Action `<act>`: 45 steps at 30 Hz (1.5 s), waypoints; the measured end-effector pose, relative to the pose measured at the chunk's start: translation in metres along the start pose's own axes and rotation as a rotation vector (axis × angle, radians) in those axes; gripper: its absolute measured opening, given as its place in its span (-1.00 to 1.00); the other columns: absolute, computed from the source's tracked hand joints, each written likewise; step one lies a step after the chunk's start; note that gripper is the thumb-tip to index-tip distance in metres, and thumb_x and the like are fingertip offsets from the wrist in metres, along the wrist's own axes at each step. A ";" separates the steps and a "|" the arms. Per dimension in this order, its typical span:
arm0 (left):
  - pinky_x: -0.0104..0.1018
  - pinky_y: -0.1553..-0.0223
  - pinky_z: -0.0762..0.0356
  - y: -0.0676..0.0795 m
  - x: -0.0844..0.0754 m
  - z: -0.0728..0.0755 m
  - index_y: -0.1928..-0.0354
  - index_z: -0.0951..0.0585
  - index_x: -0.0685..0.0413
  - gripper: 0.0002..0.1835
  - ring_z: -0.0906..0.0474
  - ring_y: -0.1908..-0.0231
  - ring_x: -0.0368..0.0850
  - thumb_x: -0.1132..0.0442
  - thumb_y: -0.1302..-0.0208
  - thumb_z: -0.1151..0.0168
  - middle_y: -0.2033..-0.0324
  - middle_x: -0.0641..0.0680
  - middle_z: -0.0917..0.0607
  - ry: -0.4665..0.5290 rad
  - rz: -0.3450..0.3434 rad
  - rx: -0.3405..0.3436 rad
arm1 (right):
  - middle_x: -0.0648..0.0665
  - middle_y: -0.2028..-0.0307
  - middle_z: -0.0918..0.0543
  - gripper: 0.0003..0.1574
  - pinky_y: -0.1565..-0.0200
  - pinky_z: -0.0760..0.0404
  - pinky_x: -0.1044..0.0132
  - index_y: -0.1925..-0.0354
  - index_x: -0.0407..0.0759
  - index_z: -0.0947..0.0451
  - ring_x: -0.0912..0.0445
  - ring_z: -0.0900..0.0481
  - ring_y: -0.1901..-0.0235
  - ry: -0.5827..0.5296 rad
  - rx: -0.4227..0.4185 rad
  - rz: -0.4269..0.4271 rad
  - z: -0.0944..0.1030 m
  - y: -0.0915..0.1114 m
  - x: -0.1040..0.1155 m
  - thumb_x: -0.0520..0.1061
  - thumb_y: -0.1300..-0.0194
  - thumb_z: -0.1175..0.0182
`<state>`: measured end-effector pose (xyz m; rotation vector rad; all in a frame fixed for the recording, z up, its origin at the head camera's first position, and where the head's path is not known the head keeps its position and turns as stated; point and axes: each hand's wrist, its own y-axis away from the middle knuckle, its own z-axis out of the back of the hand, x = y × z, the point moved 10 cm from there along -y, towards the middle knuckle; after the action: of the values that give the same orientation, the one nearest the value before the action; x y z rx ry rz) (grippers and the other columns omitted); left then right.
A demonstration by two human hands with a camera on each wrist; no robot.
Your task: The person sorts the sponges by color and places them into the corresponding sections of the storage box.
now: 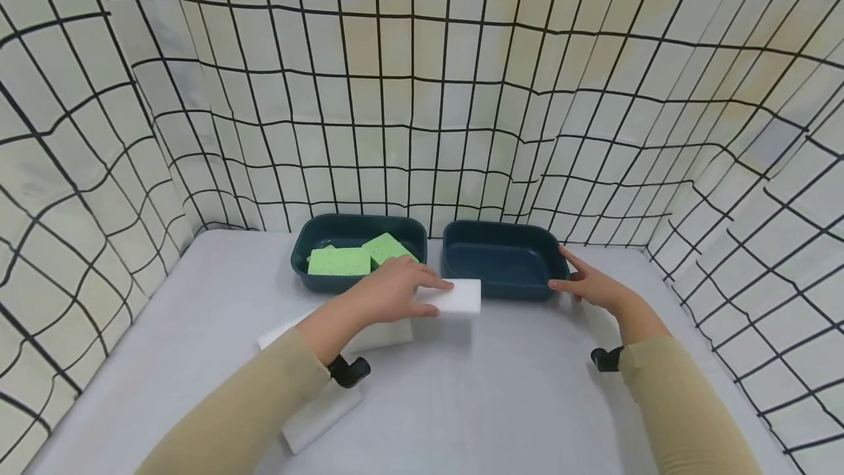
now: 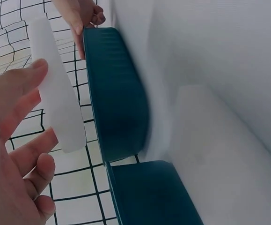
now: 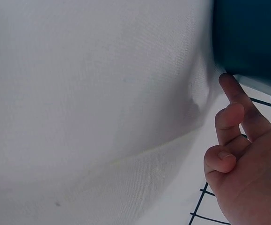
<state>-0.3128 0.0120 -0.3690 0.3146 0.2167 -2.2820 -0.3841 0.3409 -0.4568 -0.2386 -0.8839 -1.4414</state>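
Observation:
My left hand (image 1: 395,290) pinches a white sponge block (image 1: 461,296) between thumb and fingers, in front of the gap between two dark teal bins. In the left wrist view the block (image 2: 58,93) is held upright beside the bins' rims. My right hand (image 1: 593,288) holds the right end of the right bin (image 1: 504,288), thumb at its near corner and index finger along the far side. The right wrist view shows a fingertip at that bin's lower edge (image 3: 247,79), with other fingers loosely curled. No block shows inside this bin.
Several green sponges (image 1: 339,262) lie in the left bin (image 1: 330,284). White blocks (image 1: 323,416) lie on the white tabletop (image 1: 501,387) around and partly beneath my left forearm. A black grid net (image 1: 412,79) over white cloth stands behind the bins and along both sides.

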 end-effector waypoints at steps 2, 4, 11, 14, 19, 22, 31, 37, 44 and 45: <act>-0.11 -0.11 -0.39 -0.013 0.001 0.001 -0.24 -0.60 -0.39 -0.48 -0.45 -0.11 -0.06 -0.10 -0.21 -0.40 -0.17 -0.14 -0.63 0.007 0.015 -0.011 | -0.20 0.27 -0.45 0.28 -0.06 -0.28 -0.23 -0.58 0.29 0.43 -0.03 -0.44 0.28 0.003 -0.003 -0.005 0.001 -0.001 -0.004 0.34 -0.30 -0.24; -0.12 -0.12 -0.37 -0.026 0.002 0.003 -0.26 -0.58 -0.41 -0.48 -0.43 -0.13 -0.06 -0.11 -0.23 -0.38 -0.19 -0.15 -0.61 0.009 0.030 -0.021 | -0.20 0.26 -0.45 0.27 -0.06 -0.28 -0.23 -0.58 0.28 0.44 -0.02 -0.44 0.28 0.005 -0.003 -0.009 0.002 -0.001 -0.007 0.33 -0.31 -0.23; -0.01 -0.31 -0.22 -0.073 0.010 0.005 -0.29 -0.54 -0.46 -0.47 -0.32 -0.30 0.02 -0.11 -0.26 -0.35 -0.25 -0.15 -0.56 0.062 0.097 -0.024 | -0.19 0.26 -0.46 0.26 -0.06 -0.27 -0.21 -0.58 0.31 0.42 -0.02 -0.43 0.29 -0.004 -0.013 -0.015 0.003 -0.001 -0.012 0.34 -0.30 -0.23; -0.02 -0.28 -0.27 -0.090 0.015 0.001 -0.29 -0.54 -0.50 -0.46 -0.29 -0.31 0.03 -0.12 -0.25 -0.36 -0.27 -0.14 -0.54 0.095 0.134 -0.003 | -0.20 0.23 -0.47 0.27 -0.05 -0.27 -0.21 -0.58 0.29 0.42 -0.02 -0.43 0.28 0.001 -0.009 -0.011 0.001 -0.001 -0.011 0.36 -0.29 -0.23; 0.00 -0.28 -0.26 -0.113 0.018 -0.006 -0.29 -0.53 -0.53 -0.46 -0.32 -0.26 0.01 -0.15 -0.25 -0.34 -0.26 -0.12 -0.55 0.038 0.146 0.024 | -0.23 0.16 -0.48 0.27 -0.07 -0.27 -0.21 -0.58 0.29 0.42 -0.03 -0.44 0.23 0.006 -0.010 -0.030 0.001 -0.003 -0.013 0.37 -0.29 -0.23; 0.05 -0.34 -0.17 -0.124 0.017 -0.012 -0.29 -0.54 -0.50 -0.47 -0.31 -0.29 0.04 -0.14 -0.25 -0.34 -0.26 -0.11 -0.55 -0.002 0.133 0.044 | -0.26 0.06 -0.49 0.26 -0.12 -0.26 -0.23 -0.58 0.32 0.40 -0.04 -0.46 0.20 0.000 -0.016 -0.039 0.003 -0.004 -0.014 0.37 -0.28 -0.23; 0.03 -0.37 -0.09 -0.145 0.013 -0.035 -0.28 -0.55 -0.46 -0.51 -0.31 -0.29 0.08 -0.06 -0.30 -0.33 -0.29 -0.12 -0.52 -0.136 0.124 0.169 | -0.29 -0.02 -0.49 0.26 -0.18 -0.21 -0.28 -0.58 0.34 0.39 -0.04 -0.46 0.19 -0.021 0.007 -0.018 0.002 -0.006 -0.008 0.34 -0.28 -0.25; -0.02 -0.31 -0.08 -0.154 0.008 -0.049 -0.22 -0.61 -0.41 -0.54 -0.35 -0.26 0.02 0.00 -0.27 -0.38 -0.25 -0.14 -0.56 -0.160 0.129 0.226 | -0.27 0.05 -0.50 0.23 -0.20 -0.21 -0.25 -0.57 0.37 0.37 -0.05 -0.47 0.21 -0.019 -0.006 -0.013 0.003 -0.005 -0.005 0.30 -0.30 -0.25; -0.07 -0.33 -0.06 -0.164 0.004 -0.061 -0.23 -0.60 -0.39 -0.54 -0.33 -0.27 -0.01 0.11 -0.29 -0.36 -0.22 -0.14 -0.57 -0.177 0.119 0.260 | -0.34 -0.19 -0.42 0.22 -0.18 -0.22 -0.26 -0.58 0.36 0.37 -0.08 -0.48 0.12 -0.006 -0.018 -0.028 0.006 -0.003 -0.004 0.30 -0.31 -0.25; -0.08 -0.33 -0.07 -0.165 0.004 -0.063 -0.24 -0.60 -0.40 -0.54 -0.32 -0.26 -0.01 0.11 -0.30 -0.35 -0.22 -0.14 -0.57 -0.185 0.120 0.265 | -0.34 -0.20 -0.41 0.22 -0.19 -0.22 -0.27 -0.58 0.37 0.37 -0.08 -0.48 0.11 -0.005 -0.021 -0.031 0.007 -0.003 -0.004 0.30 -0.31 -0.25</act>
<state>-0.4295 0.1345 -0.4211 0.2417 -0.1959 -2.2045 -0.3889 0.3479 -0.4563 -0.2455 -0.8807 -1.4799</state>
